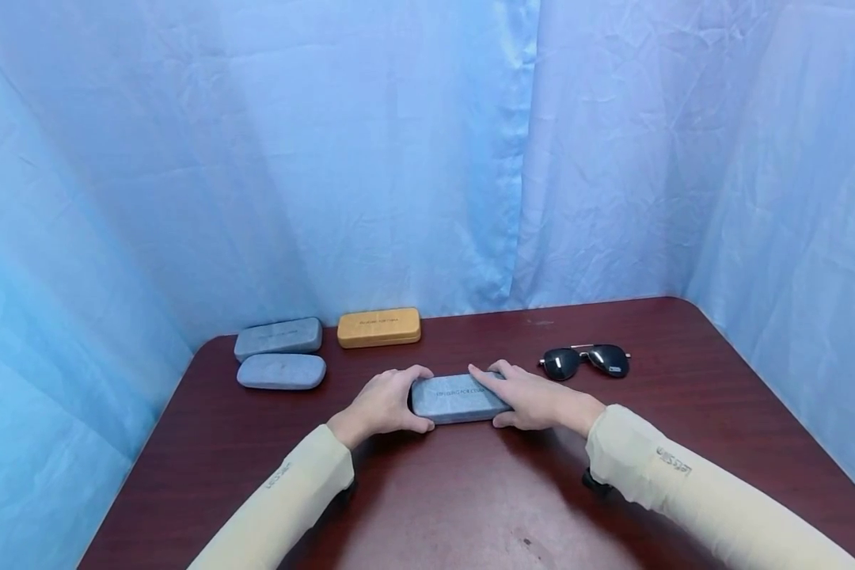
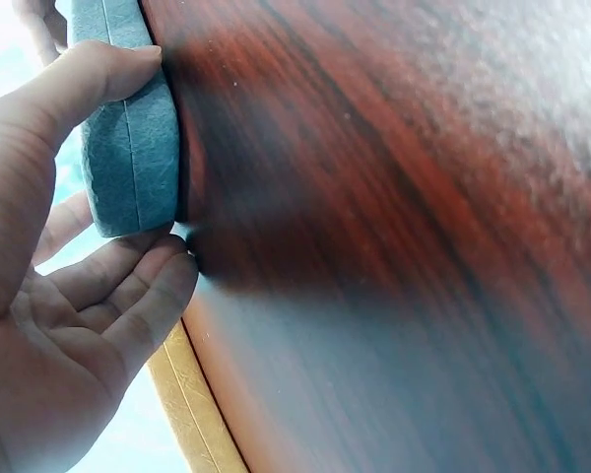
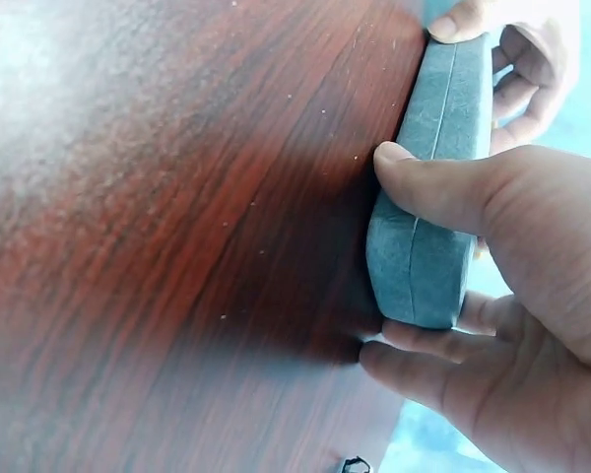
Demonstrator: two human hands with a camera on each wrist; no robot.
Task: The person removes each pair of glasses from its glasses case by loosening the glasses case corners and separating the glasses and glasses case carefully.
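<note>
Glossy wood-grain table (image 1: 470, 491), both hands (image 1: 381, 405) (image 1: 534, 400) gripping oblong felt-textured grey case (image 1: 456, 398)

grey felt glasses case (image 1: 457, 397) | closed, seam visible along its side | flat, lengthwise | mid-table before me, between my hands

Bright even light, soft shadows under the arms, head view sharp, wrist views blurred at edges.

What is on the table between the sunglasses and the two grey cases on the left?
In the head view, the grey case gripped by the left hand and right hand lies between them on the table.
</note>
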